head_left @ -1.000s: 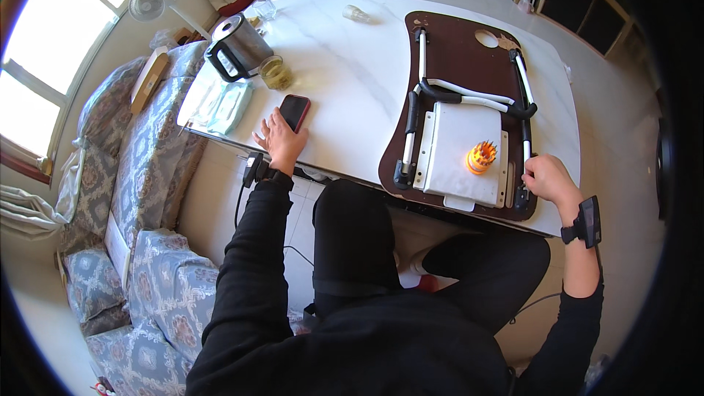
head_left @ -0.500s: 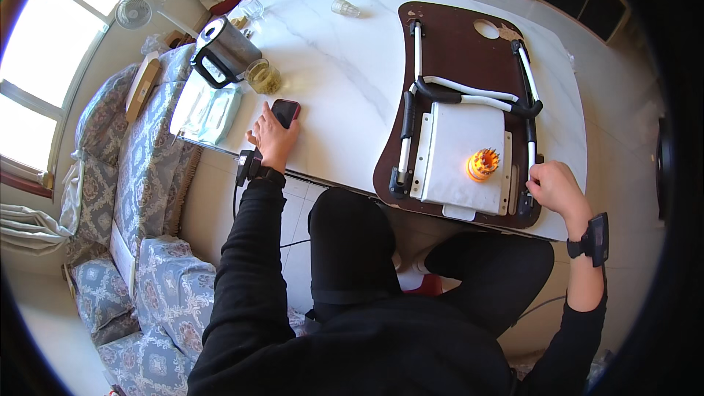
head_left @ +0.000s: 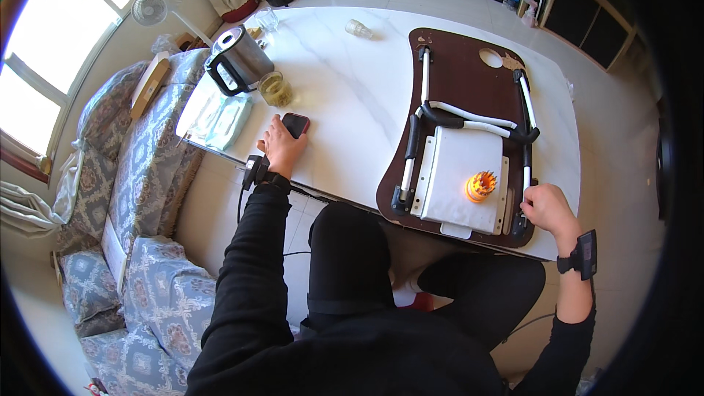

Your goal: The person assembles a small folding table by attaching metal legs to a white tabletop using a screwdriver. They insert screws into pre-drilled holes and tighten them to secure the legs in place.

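Note:
My left hand [head_left: 283, 148] lies on the marble-look table, fingers spread, with its thumb and forefinger against the edges of a dark phone with a red rim [head_left: 295, 125]. My right hand [head_left: 548, 207] is closed beside the lower end of a white tubular leg [head_left: 526, 176]; what its curled fingers hold, if anything, is hidden. That leg belongs to a brown folding lap table [head_left: 469, 77], lying underside up. A flat white metal box with drilled side flanges [head_left: 458, 172] rests on it. On the box stands a round yellow-orange holder [head_left: 480, 187] full of dark upright tips.
At the table's left stand a steel kettle [head_left: 246, 59], a glass of yellowish liquid [head_left: 275, 89] and a pale soft packet [head_left: 224, 121]. A small clear glass [head_left: 358, 28] lies farther back. Left of the table is a patterned sofa [head_left: 139, 147] with a white fan [head_left: 150, 7] behind it.
The whole view has tilted, so the table sits slightly lower in it. Both hands keep their places beside the phone and the table leg.

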{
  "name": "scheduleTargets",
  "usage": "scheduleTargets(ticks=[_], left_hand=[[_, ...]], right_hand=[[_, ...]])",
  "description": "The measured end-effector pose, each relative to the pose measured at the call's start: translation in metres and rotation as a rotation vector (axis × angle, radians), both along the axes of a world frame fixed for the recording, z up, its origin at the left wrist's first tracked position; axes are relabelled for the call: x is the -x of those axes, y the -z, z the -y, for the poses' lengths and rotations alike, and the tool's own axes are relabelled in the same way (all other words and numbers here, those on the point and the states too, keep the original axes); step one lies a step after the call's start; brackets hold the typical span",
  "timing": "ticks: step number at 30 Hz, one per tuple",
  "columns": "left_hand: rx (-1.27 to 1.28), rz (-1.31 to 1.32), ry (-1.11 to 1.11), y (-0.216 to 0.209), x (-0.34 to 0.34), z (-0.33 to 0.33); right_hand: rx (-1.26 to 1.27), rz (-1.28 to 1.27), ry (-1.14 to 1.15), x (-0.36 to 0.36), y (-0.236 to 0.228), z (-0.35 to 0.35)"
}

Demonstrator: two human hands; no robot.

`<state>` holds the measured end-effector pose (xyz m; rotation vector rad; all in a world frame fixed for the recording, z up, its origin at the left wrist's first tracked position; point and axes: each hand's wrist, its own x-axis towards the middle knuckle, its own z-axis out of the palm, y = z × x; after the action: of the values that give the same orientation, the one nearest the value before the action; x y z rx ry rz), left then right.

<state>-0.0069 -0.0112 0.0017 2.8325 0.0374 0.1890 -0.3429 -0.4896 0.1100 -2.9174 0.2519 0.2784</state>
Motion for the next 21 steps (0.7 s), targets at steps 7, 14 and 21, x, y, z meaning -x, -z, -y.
scheduleTargets(ticks=[7, 14, 21], left_hand=[[-0.007, -0.025, 0.000, -0.004, 0.007, 0.000], [-0.012, 0.080, 0.070, 0.025, -0.005, -0.012], [0.084, 0.284, 0.059, 0.013, 0.019, 0.004]], right_hand=[[0.026, -0.044, 0.013, -0.001, -0.003, -0.002], [0.057, -0.020, -0.083, -0.003, 0.006, 0.007], [0.021, 0.040, -0.038, 0.003, 0.013, 0.007]])
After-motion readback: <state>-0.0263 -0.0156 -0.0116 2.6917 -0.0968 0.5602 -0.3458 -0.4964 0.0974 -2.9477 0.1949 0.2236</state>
